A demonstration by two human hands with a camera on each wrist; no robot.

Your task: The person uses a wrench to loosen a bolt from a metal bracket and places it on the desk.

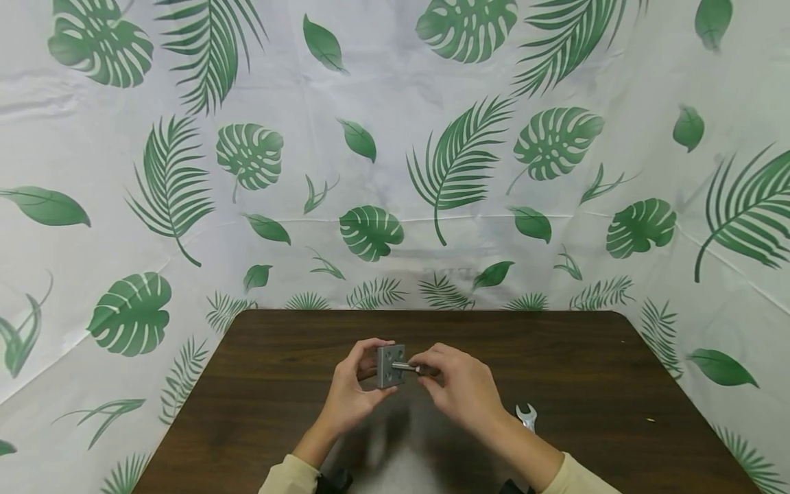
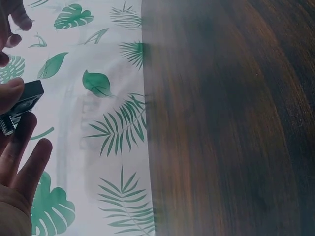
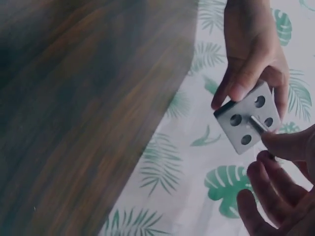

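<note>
My left hand (image 1: pixel 350 392) grips a square grey metal plate (image 1: pixel 387 374) by its edges, thumb on one side and fingers on the other. The right wrist view shows several round holes in the plate's face (image 3: pixel 229 129) and a slim metal rod (image 3: pixel 258 124) standing out from its middle. With thumb and fingertips, my right hand (image 1: pixel 465 387) pinches the rod's outer end, which the fingers partly hide. In the left wrist view a threaded part (image 2: pixel 7 125) shows by the plate's dark side (image 2: pixel 30 93). Both hands are raised above the table.
An open-end wrench (image 1: pixel 527 416) lies on the dark wooden table (image 1: pixel 278 384), partly covered by my right forearm. A tiny yellow scrap (image 1: pixel 651 420) is at the right. Behind the table hangs a white leaf-print cloth (image 1: pixel 395 171).
</note>
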